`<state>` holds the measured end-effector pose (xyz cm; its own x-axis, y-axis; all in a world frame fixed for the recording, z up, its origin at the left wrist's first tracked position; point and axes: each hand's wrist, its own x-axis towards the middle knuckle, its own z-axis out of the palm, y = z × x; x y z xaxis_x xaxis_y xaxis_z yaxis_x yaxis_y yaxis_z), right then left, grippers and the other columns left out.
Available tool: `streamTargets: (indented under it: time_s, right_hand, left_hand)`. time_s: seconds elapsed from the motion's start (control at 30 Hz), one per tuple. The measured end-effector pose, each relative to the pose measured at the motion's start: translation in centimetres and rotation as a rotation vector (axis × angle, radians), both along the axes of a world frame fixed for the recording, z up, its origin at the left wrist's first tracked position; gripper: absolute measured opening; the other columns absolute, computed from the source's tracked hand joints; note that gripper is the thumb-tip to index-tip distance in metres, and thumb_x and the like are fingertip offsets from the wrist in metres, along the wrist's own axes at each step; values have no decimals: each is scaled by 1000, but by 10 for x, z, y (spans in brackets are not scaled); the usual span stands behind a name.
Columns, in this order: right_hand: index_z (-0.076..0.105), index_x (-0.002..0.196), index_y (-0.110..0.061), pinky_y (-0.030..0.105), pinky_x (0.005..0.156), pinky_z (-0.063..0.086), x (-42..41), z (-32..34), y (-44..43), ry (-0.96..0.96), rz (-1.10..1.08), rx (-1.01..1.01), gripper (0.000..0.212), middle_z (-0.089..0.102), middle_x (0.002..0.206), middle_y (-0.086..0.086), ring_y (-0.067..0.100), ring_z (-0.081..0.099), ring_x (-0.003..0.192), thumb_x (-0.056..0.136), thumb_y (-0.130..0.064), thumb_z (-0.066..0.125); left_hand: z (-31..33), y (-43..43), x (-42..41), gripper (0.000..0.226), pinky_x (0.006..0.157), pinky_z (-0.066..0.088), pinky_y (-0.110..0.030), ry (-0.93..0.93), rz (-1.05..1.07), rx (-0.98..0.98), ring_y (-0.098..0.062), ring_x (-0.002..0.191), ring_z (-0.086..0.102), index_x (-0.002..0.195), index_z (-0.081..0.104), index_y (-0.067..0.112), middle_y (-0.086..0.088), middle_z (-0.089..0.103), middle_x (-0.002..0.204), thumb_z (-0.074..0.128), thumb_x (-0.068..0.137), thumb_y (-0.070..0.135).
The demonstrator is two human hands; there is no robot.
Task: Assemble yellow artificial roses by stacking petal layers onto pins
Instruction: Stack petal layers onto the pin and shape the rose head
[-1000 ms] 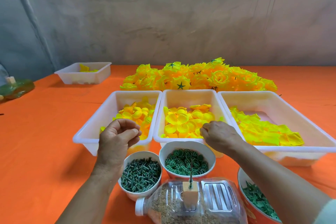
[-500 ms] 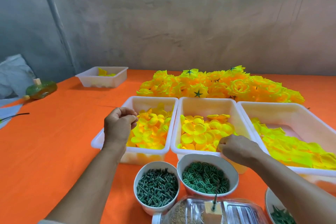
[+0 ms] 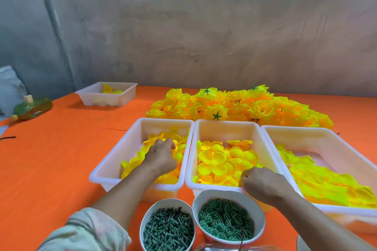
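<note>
Petal layers fill the left white tray, where the left hand curls closed among them; whether it grips one is unclear. Right hand, fisted, rests at the middle tray's near rim.

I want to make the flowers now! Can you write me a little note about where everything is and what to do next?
Left hand: reaching down into the left tray, fingers among the small yellow petals; whether it has gripped one is hidden.
Right hand: closed, at the near rim of the middle tray of round petals; anything it holds is hidden.
Right tray holds larger petals. Bowl of green pins and bowl of green rings sit nearest.
Done: a pile of finished roses behind the trays.
Left: pick petals and stack them on a pin.
</note>
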<state>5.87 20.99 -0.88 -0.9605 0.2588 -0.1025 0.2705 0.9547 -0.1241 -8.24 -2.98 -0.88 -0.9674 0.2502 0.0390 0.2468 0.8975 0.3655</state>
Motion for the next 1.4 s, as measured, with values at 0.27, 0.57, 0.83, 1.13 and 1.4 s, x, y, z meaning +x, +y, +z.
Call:
streamTargets:
  time_s: [0.27, 0.57, 0.83, 1.13, 1.4]
  right_hand:
    - [57, 79, -24, 33, 69, 38, 0, 1, 1, 10, -16, -3, 23, 63, 100, 2, 24, 47, 83, 88, -24, 36]
    - [56, 78, -24, 33, 69, 38, 1, 2, 0, 10, -3, 5, 23, 64, 106, 3, 24, 47, 84, 90, -24, 36]
    - [52, 71, -25, 34, 69, 37, -1, 4, -2, 13, -20, -24, 23, 65, 106, 5, 25, 48, 83, 88, -27, 37]
    - [52, 64, -22, 32, 62, 35, 0, -1, 2, 112, -39, -66, 28, 57, 84, 2, 28, 52, 80, 85, -35, 38]
    - [61, 75, -23, 32, 62, 34, 1, -4, 2, 173, -27, -51, 29, 67, 96, 7, 28, 51, 81, 85, -39, 38]
  left_hand:
    - [-18, 8, -6, 18, 74, 42, -31, 223, 13, -21, -31, 104, 59, 99, 65, 20, -9, 65, 107, 58, 87, 32]
    - [-7, -10, -6, 12, 69, 56, -35, 44, 268, 848, -21, 54, 62, 85, 68, 16, -2, 62, 61, 64, 91, 26]
    - [25, -2, 35, 12, 45, 51, -19, -417, 110, 1533, -7, 48, 56, 100, 60, 9, -3, 62, 70, 60, 91, 1]
    - [48, 6, 113, 14, 46, 53, -22, -568, -86, 1483, -15, 60, 68, 97, 65, 13, -7, 74, 83, 58, 91, 2]
    - [45, 4, 157, 28, 58, 51, -24, -425, -209, 1330, -11, 72, 70, 79, 71, 28, -5, 76, 97, 62, 89, 4]
